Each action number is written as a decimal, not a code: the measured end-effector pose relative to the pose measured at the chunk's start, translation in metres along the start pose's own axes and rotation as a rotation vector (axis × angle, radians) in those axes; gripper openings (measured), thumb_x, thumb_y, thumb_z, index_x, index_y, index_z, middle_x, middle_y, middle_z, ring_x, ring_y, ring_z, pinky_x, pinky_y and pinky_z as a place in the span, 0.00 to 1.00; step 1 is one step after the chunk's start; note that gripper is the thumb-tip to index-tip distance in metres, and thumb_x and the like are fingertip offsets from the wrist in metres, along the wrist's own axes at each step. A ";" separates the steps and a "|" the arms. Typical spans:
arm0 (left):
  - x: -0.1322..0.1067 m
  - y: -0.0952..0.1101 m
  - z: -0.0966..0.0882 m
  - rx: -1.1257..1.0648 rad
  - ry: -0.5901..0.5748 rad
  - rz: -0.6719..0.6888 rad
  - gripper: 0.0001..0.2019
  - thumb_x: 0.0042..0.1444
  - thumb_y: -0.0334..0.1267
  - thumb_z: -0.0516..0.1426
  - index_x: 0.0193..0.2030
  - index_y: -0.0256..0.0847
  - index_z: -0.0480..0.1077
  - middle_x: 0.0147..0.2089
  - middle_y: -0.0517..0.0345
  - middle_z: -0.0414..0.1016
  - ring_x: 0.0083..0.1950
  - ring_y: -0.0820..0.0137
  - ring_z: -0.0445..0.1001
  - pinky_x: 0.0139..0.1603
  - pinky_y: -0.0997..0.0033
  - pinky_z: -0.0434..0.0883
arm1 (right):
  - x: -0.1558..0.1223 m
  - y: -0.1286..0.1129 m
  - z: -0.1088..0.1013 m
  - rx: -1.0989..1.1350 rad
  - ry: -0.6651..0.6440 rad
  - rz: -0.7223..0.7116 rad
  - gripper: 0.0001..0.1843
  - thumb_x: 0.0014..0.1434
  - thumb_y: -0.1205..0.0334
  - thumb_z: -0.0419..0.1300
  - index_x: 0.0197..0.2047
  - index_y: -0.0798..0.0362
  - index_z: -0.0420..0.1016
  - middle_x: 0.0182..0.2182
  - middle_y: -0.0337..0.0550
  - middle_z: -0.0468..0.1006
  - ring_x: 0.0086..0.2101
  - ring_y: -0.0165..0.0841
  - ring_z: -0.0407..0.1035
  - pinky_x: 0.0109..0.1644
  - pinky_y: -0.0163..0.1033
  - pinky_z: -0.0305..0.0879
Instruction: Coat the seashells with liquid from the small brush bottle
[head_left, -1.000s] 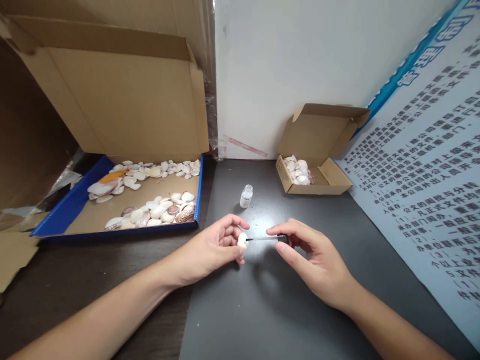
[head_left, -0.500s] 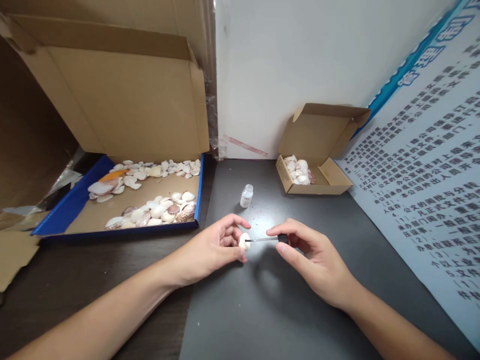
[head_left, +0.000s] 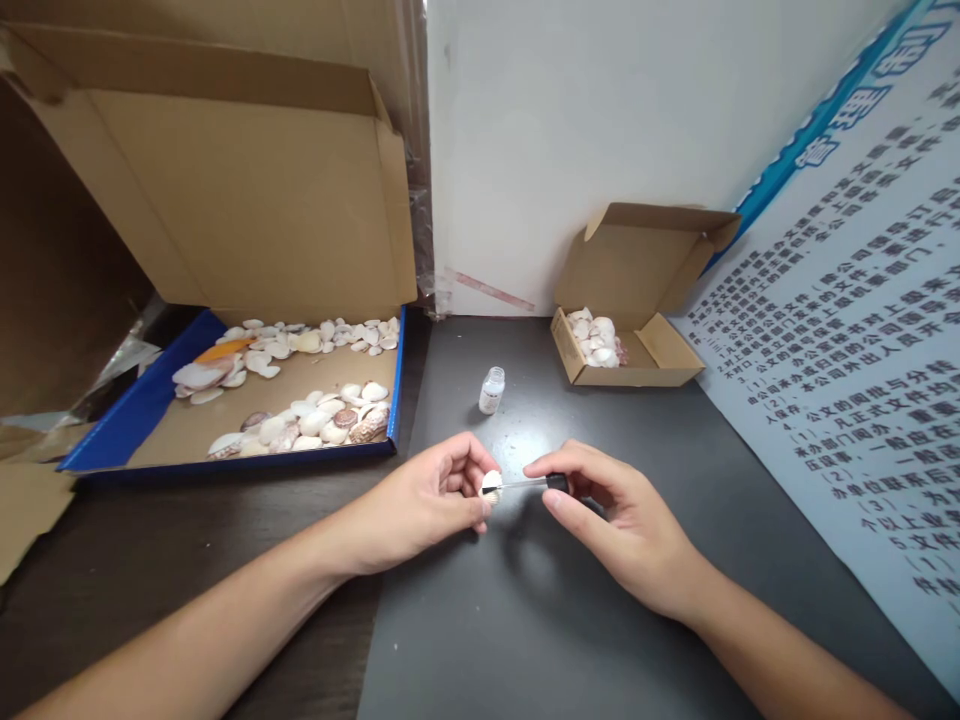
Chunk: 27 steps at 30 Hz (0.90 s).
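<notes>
A small pale ribbed seashell (head_left: 491, 491) is pinched by my left hand (head_left: 442, 490) between thumb and fingers, above the dark grey mat. My right hand (head_left: 607, 510) grips the black cap of a small brush (head_left: 556, 483), its thin stem pointing left. The dark brush tip overlaps the shell's face and appears to touch it. Just beyond my hands, a small clear glass bottle (head_left: 492, 392) with a white label stands upright and uncapped on the mat.
At the left lies an open blue-edged cardboard box (head_left: 180, 425) with many seashells in two groups. A smaller open cardboard box (head_left: 637, 377) at the back right holds more shells. A white panel (head_left: 585, 120) rises behind; a printed sheet (head_left: 840, 400) lines the right.
The brush and my right hand have moved slightly left, and the tip lies further across the shell. My left fingers have drawn in closer around the shell, which has turned a little.
</notes>
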<state>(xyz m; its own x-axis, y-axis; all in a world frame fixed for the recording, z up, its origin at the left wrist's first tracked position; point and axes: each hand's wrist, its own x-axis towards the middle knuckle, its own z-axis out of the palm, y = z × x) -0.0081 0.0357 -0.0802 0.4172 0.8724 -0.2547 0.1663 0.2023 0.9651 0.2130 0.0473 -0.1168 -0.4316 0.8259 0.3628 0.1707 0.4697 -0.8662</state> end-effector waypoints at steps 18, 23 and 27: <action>0.000 0.001 0.002 0.013 -0.017 0.012 0.11 0.55 0.33 0.61 0.41 0.38 0.63 0.32 0.64 0.63 0.33 0.76 0.62 0.32 0.75 0.67 | 0.000 -0.001 -0.001 -0.090 0.049 -0.006 0.08 0.62 0.65 0.58 0.42 0.47 0.77 0.28 0.37 0.67 0.27 0.28 0.62 0.32 0.34 0.60; -0.002 0.003 0.002 0.031 -0.021 0.009 0.11 0.56 0.33 0.61 0.42 0.38 0.63 0.32 0.65 0.63 0.32 0.77 0.61 0.32 0.77 0.66 | -0.001 -0.001 0.000 -0.076 0.015 0.000 0.08 0.63 0.64 0.58 0.43 0.48 0.77 0.29 0.38 0.70 0.28 0.29 0.63 0.32 0.35 0.60; -0.002 0.001 0.003 0.042 -0.023 0.026 0.11 0.56 0.34 0.61 0.42 0.38 0.62 0.32 0.65 0.63 0.31 0.77 0.60 0.31 0.77 0.66 | -0.003 -0.003 0.001 -0.041 -0.027 -0.028 0.08 0.63 0.63 0.57 0.44 0.47 0.77 0.30 0.39 0.71 0.29 0.29 0.64 0.32 0.35 0.60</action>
<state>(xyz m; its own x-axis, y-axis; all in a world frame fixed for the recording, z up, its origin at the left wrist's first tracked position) -0.0066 0.0330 -0.0794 0.4421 0.8666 -0.2313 0.1922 0.1603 0.9682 0.2130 0.0434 -0.1157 -0.4608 0.8034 0.3770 0.1941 0.5058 -0.8405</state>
